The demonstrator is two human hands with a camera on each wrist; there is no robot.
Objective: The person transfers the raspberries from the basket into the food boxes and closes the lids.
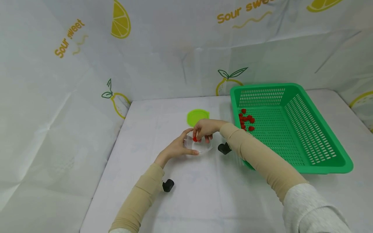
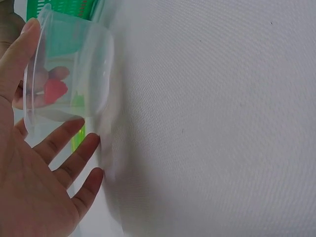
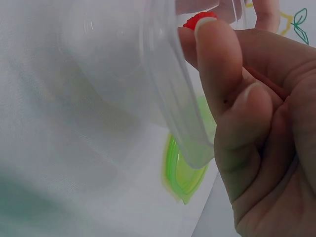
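Observation:
A clear plastic tub [image 1: 205,147] stands on the table, tilting not evident. My left hand [image 1: 178,146] grips its left side, thumb and forefinger spread around the rim; in the left wrist view the thumb lies at the rim and the other fingers sit beside the wall. Over the tub's opening, my right hand [image 1: 205,128] pinches a small red raspberry [image 2: 55,91] between thumb and fingertips. The berry shows through the clear wall in the left wrist view, and its bumpy edge [image 3: 200,19] appears behind the thumb in the right wrist view.
A lime-green lid [image 1: 198,116] lies just behind the tub. To the right stands a large green basket [image 1: 294,129], with several red raspberries [image 1: 247,119] along its left side. A printed white cloth [image 1: 175,48] hangs behind the table.

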